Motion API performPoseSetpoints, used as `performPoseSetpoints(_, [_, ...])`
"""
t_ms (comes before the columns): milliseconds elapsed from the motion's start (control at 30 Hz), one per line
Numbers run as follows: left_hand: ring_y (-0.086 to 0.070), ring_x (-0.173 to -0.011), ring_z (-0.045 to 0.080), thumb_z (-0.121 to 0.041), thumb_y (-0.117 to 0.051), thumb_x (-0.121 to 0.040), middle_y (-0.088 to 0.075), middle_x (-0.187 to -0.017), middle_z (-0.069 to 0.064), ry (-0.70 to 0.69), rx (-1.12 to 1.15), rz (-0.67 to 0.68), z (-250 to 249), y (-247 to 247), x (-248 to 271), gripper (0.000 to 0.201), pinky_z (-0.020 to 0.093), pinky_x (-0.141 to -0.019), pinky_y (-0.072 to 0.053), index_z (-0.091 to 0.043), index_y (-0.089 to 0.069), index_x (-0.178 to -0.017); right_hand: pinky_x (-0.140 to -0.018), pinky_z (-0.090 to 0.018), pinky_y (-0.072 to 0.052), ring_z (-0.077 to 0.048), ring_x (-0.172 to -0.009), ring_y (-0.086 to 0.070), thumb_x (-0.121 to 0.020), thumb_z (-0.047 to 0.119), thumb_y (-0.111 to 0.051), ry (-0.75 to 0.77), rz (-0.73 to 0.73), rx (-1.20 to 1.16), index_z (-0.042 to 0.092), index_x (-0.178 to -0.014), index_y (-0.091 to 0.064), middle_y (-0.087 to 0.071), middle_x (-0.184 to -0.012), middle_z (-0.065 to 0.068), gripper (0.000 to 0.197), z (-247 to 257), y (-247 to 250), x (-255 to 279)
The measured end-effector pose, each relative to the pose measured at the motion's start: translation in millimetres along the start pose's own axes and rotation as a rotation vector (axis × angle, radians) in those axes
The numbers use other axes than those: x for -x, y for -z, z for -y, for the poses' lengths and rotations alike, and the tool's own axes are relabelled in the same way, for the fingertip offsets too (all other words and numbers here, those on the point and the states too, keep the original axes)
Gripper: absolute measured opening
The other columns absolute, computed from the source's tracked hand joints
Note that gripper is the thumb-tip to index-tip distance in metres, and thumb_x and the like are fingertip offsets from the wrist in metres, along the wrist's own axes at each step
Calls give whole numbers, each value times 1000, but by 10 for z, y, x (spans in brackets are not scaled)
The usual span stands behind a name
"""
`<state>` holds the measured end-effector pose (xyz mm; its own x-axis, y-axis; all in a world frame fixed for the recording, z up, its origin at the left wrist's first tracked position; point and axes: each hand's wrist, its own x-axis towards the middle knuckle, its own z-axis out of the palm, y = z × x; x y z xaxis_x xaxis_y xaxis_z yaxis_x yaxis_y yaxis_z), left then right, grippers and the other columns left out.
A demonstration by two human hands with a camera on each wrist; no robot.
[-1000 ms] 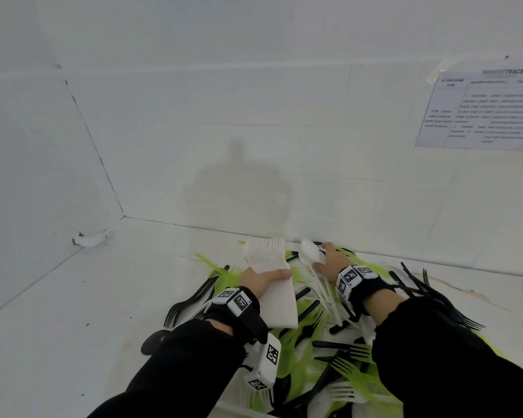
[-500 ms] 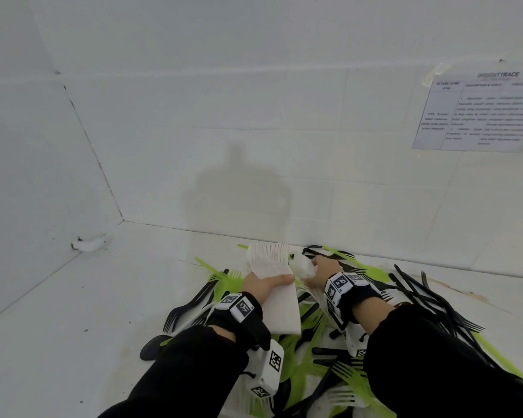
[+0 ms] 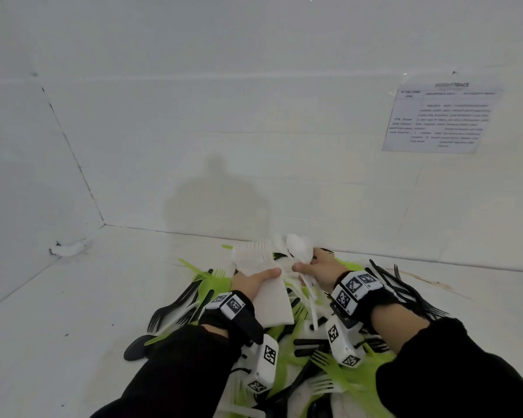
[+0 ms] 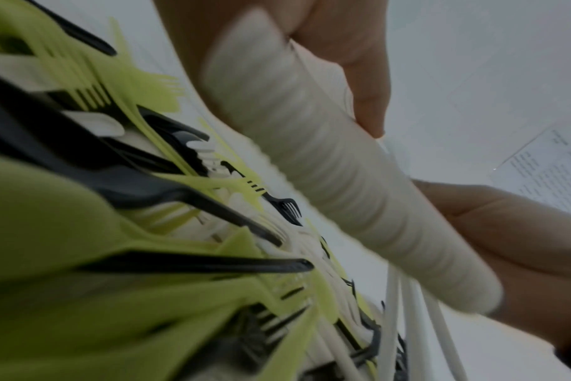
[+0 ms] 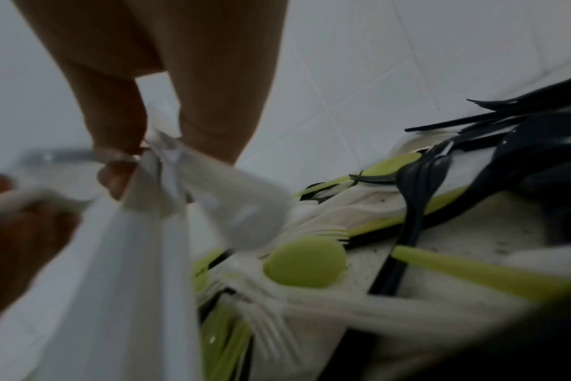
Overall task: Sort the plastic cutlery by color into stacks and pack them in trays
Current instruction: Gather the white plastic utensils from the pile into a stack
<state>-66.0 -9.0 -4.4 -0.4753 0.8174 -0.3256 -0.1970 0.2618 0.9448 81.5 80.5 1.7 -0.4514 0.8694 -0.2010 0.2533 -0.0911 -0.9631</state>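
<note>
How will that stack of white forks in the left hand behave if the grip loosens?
The stack of white forks is many thin nested pieces, so it would probably fan out or slide apart. The left hand wraps it with thumb across, suggesting it is light. Smooth plastic probably makes it slippery; each fork likely flexes slightly.
</note>
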Motion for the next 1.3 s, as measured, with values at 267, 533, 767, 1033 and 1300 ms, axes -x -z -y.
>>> performPoseSetpoints(267, [-67, -91, 34, -26, -86, -35, -70, -101, 17, -23, 157, 100, 73, -254, 184, 62, 54, -85, -53, -11, -66, -92, -87, -37, -54, -20, -84, -66, -91, -3, -49, 84, 153, -272, -4, -120, -49, -65, -97, -12, 28, -142, -12, 489])
performPoseSetpoints(533, [-66, -96, 35, -45, -90, -21, -69, -104, 15, -54, 151, 138, 237, -358, 387, 98, 54, -87, -52, -7, -64, -108, -89, -41, -47, -25, -96, -58, -78, 20, -58, 135, 240, -161, 8, -115, -53, -62, -104, -10, 39, -126, 17, 835])
performPoseSetpoints(767, [-67, -91, 38, -30, -86, -39, -70, -99, 19, -41, 104, 187, 170, -427, 669, 66, 59, -83, -52, -9, -66, -98, -87, -43, -49, -24, -93, -58, -81, 22, -62, 135, 151, -105, 8, -120, -51, -61, -104, -10, 43, -221, 134, 1008])
performPoseSetpoints(1033, [-67, -93, 34, -40, -83, -26, -69, -102, 16, -98, 82, 116, 255, -616, 753, 89, 54, -84, -53, -6, -63, -106, -63, -25, -48, -12, -69, -58, -89, 12, -59, 175, -24, -72, 5, -116, -51, -58, -92, -6, 28, -346, 269, 1093])
performPoseSetpoints(1300, [-65, -97, 30, -30, -89, -41, -69, -107, 12, -75, 48, 176, 387, -807, 993, 74, 49, -89, -52, -10, -65, -108, -71, -36, -57, -20, -68, -63, -84, 19, -68, 137, -148, -150, 13, -98, -56, -62, -82, -7, 19, -387, 483, 1173])
